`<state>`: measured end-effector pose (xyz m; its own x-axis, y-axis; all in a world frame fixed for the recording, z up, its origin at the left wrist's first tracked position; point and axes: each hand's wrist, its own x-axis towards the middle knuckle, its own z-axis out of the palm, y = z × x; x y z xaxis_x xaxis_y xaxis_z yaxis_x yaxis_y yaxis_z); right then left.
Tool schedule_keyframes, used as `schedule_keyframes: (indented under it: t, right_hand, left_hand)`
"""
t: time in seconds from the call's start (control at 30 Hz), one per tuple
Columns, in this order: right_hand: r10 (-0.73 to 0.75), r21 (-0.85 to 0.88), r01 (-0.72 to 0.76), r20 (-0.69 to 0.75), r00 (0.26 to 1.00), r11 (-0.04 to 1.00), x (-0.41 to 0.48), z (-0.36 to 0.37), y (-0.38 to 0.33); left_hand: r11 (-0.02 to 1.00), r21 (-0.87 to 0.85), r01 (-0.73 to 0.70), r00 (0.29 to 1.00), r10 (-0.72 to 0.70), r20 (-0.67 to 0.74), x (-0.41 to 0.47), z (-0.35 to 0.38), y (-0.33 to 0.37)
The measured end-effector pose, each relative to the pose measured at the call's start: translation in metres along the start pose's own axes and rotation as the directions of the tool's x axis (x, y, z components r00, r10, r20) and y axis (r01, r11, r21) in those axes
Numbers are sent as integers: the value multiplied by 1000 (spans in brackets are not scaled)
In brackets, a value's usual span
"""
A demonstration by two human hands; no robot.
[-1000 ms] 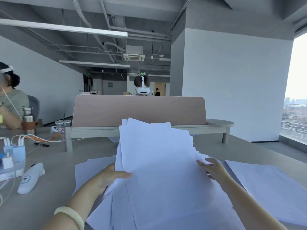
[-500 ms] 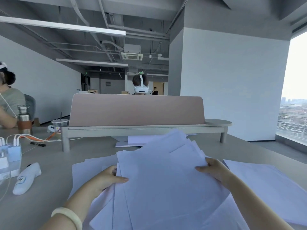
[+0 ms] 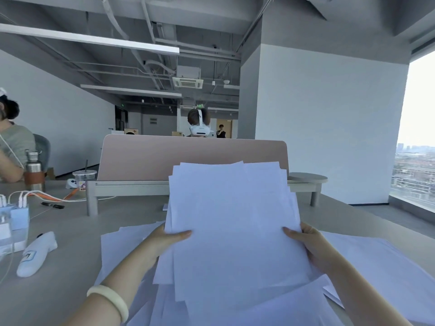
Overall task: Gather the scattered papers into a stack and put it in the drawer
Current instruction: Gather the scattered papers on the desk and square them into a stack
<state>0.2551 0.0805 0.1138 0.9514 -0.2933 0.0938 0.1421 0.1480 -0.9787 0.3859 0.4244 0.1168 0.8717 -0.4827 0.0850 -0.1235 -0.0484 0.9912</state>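
A thick bundle of white papers [image 3: 233,222] stands nearly upright in front of me, its edges uneven. My left hand [image 3: 164,238] grips its left edge, thumb on the front face. My right hand [image 3: 308,243] grips the right edge the same way. More loose white sheets lie flat on the grey desk: some at the left [image 3: 124,245], some at the right [image 3: 376,262], and some under the bundle near me [image 3: 270,309]. No drawer is in view.
A pink divider screen [image 3: 164,156] on a raised shelf crosses the desk behind the bundle. At the left lie a white handheld device [image 3: 35,254], chargers with cables [image 3: 14,215], a black pen [image 3: 53,205], a plastic cup [image 3: 83,178] and a steel bottle [image 3: 34,167]. A person sits far left.
The bundle has been tipped up from a low slant to nearly upright, and its sheets are squared closer together. Both hands have closed onto its side edges.
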Motion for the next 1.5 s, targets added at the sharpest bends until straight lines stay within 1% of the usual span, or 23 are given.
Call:
schedule_keyframes:
  t: [0.07, 0.17, 0.2, 0.23, 0.27, 0.3, 0.33, 0.4, 0.43, 0.5, 0.53, 0.6, 0.7, 0.77, 0.83, 0.93, 0.97, 1.03, 1.13, 1.23, 1.3, 1.4, 1.5]
  right_hand:
    - [2, -42, 0, 40, 999, 999, 0, -2, 6]
    - [-51, -338, -2, -146, 988, 941, 4, 3, 12]
    - [-138, -493, 3, -239, 961, 870, 9, 7, 13]
    - [-257, -654, 24, -264, 930, 757, 12, 11, 13]
    - [-354, -773, 50, -231, 906, 632, 16, 16, 12]
    - [-386, -825, 79, -174, 906, 559, 20, 23, 12]
    - [-316, -811, 78, -136, 939, 580, 22, 32, 11]
    - [-64, -633, -11, -95, 993, 774, 24, 56, 11]
    - [42, -511, -68, -62, 997, 857, 24, 66, 11]
    - [153, -352, -142, 3, 988, 925, 25, 82, 16]
    - [177, -308, -162, 20, 984, 938, 28, 87, 21]
    - [212, -246, -220, -56, 976, 944, 34, 94, 31]
    - [184, -338, -293, -317, 930, 894, 36, 99, 32]
    - [144, -364, -294, -387, 911, 884, 36, 100, 31]
    - [182, -261, -278, -337, 924, 924, 37, 99, 33]
    - [272, -29, -280, -159, 949, 960, 37, 94, 33]
    - [270, -43, -276, -105, 957, 960, 37, 92, 33]
    - [229, -250, -225, -13, 973, 942, 37, 90, 33]
    - [148, -585, -124, -7, 989, 801, 45, 89, 26]
    - [77, -892, -41, -7, 997, 450, 57, 61, 3]
    - [148, -958, -22, 22, 989, 287, 52, 41, -16]
    - [174, -992, 5, 27, 984, 125, 43, 43, -23]
    - [104, -990, 118, 126, 987, 79, 51, 71, 0]
  left_hand:
    - [999, 29, -21, 1000, 22, -19, 0, -3, -5]
    - [998, 62, -31, 997, 36, -70, 0, -8, -17]
    - [997, 66, -32, 997, 36, -67, -1, -9, -19]
    - [997, 65, -29, 998, 33, -61, -1, -9, -21]
    - [998, 65, -26, 998, 30, -58, -2, -9, -23]
    - [998, 60, -26, 998, 30, -60, -2, -9, -25]
    - [998, 60, -32, 997, 35, -65, -2, -8, -25]
    - [997, 65, -50, 996, 55, -72, -4, -6, -25]
    - [996, 66, -60, 995, 65, -72, -4, -5, -25]
    - [996, 59, -69, 994, 74, -78, -5, -2, -25]
    - [996, 55, -71, 994, 75, -84, -6, -2, -25]
    - [996, 52, -72, 993, 76, -88, -8, -1, -26]
    - [996, 56, -68, 993, 73, -91, -9, 0, -27]
    - [995, 69, -74, 991, 81, -109, -10, -1, -27]
    - [995, 71, -76, 989, 84, -122, -10, -2, -26]
    - [997, 34, -68, 988, 72, -136, -13, -5, -25]
    - [998, 23, -61, 988, 64, -141, -15, -5, -25]
    - [998, 11, -57, 988, 58, -141, -17, -5, -25]
    - [998, 13, -57, 993, 58, -104, -20, -3, -24]
    - [999, 32, -43, 995, 46, -87, -23, -5, -24]
    - [997, 62, -37, 995, 43, -90, -23, -7, -25]
    - [997, 70, -15, 995, 22, -102, -22, -7, -24]
    - [997, 77, 12, 993, -3, -117, -21, -4, -25]
